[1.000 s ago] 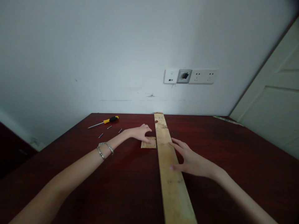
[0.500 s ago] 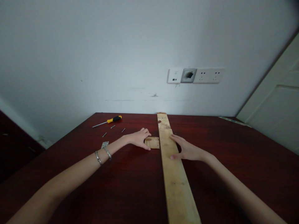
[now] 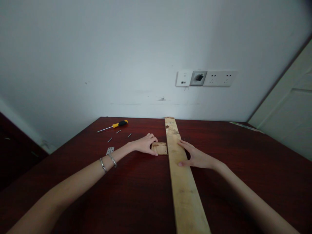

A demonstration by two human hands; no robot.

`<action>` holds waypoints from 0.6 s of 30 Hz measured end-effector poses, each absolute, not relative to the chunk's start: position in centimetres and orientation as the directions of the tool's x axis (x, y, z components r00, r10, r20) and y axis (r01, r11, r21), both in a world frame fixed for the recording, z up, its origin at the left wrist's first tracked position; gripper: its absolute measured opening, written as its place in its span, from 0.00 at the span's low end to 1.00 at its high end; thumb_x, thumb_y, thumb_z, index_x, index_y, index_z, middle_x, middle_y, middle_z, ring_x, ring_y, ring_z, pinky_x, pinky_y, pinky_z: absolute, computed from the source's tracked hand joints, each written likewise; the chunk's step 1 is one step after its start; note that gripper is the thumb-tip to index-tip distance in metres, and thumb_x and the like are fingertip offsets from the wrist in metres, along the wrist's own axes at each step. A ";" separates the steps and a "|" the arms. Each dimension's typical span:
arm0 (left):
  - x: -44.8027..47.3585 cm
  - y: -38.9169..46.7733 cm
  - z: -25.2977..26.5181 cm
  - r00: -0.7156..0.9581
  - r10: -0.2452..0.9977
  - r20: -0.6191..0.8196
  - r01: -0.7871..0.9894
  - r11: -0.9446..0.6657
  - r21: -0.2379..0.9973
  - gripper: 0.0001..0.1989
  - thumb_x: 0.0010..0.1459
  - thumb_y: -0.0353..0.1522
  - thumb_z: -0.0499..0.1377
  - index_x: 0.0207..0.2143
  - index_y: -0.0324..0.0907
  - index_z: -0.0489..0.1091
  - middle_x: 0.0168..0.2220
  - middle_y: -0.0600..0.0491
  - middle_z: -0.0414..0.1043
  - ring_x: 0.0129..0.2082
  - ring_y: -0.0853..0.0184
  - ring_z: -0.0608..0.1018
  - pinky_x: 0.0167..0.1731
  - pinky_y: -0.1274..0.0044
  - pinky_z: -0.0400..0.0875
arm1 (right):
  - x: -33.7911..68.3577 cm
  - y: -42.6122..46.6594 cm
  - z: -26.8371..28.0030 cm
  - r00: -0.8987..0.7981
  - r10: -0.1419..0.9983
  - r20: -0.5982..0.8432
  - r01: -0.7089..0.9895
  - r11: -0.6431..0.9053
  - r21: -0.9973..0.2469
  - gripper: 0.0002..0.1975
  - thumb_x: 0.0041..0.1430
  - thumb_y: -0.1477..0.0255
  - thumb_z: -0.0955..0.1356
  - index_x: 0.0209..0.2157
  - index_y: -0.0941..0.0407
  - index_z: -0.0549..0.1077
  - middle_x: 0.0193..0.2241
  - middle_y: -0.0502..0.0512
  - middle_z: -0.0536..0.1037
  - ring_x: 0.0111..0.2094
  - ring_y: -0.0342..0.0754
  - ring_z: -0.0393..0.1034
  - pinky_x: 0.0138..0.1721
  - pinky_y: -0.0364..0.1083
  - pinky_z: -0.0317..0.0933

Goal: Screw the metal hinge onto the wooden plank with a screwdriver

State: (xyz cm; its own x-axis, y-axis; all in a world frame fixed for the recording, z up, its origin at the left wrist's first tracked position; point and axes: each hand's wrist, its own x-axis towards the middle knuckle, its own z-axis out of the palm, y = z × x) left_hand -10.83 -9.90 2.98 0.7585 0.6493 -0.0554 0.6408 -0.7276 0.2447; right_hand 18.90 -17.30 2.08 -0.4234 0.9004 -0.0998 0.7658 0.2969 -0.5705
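A long pale wooden plank (image 3: 184, 182) runs lengthwise from the wall toward me on the dark red tabletop. A small wooden block (image 3: 161, 149) lies at its left side, its end by the plank's edge; I cannot tell whether they touch. My left hand (image 3: 145, 144) grips the block's left end between thumb and fingers, two bracelets on the wrist. My right hand (image 3: 192, 156) is on the plank's right edge, with thumb and fingertips laid over the upper face, holding it from the side.
A yellow and black screwdriver (image 3: 119, 124) lies at the back left, with several screws (image 3: 118, 131) near it. A metal hinge (image 3: 110, 150) sits beside my left forearm. Wall sockets (image 3: 219, 78) are above the table. A thin strip (image 3: 246, 126) lies at the back right.
The view has shifted very slightly. Both hands, the block and the plank keep nearly the same places and holds.
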 end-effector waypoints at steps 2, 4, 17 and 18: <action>-10.8 -10.0 3.1 0.756 0.651 -0.065 0.644 -0.724 0.247 0.36 0.48 0.53 0.63 0.51 0.38 0.62 0.49 0.45 0.60 0.50 0.57 0.64 0.51 0.69 0.62 | 18.9 -17.3 2.1 -0.421 0.901 -0.106 0.771 0.295 -0.564 0.60 0.40 0.46 0.72 0.67 0.62 0.48 0.68 0.67 0.44 0.68 0.62 0.38 0.67 0.58 0.37; -10.7 -10.1 3.2 0.746 0.663 -0.067 0.656 -0.712 0.250 0.40 0.48 0.54 0.63 0.55 0.37 0.59 0.51 0.43 0.60 0.52 0.55 0.63 0.53 0.67 0.60 | 19.0 -17.2 2.1 -0.424 0.899 -0.110 0.777 0.299 -0.554 0.59 0.41 0.46 0.71 0.67 0.62 0.48 0.68 0.68 0.44 0.68 0.63 0.38 0.67 0.58 0.37; -20.9 -10.5 8.7 0.655 0.749 0.102 0.725 -0.661 0.193 0.22 0.57 0.46 0.57 0.47 0.40 0.68 0.47 0.47 0.65 0.49 0.61 0.66 0.51 0.71 0.61 | 14.8 -16.7 4.7 -0.467 0.828 0.309 0.656 0.560 -0.506 0.25 0.56 0.57 0.66 0.51 0.56 0.71 0.53 0.62 0.73 0.56 0.59 0.66 0.59 0.58 0.57; -22.3 -10.8 9.0 0.637 0.766 0.090 0.744 -0.641 0.189 0.21 0.58 0.45 0.57 0.47 0.40 0.68 0.47 0.47 0.66 0.48 0.62 0.67 0.51 0.71 0.61 | 13.9 -16.5 4.8 -0.504 0.805 0.313 0.643 0.592 -0.486 0.24 0.57 0.58 0.66 0.50 0.57 0.72 0.53 0.62 0.74 0.55 0.58 0.67 0.59 0.58 0.58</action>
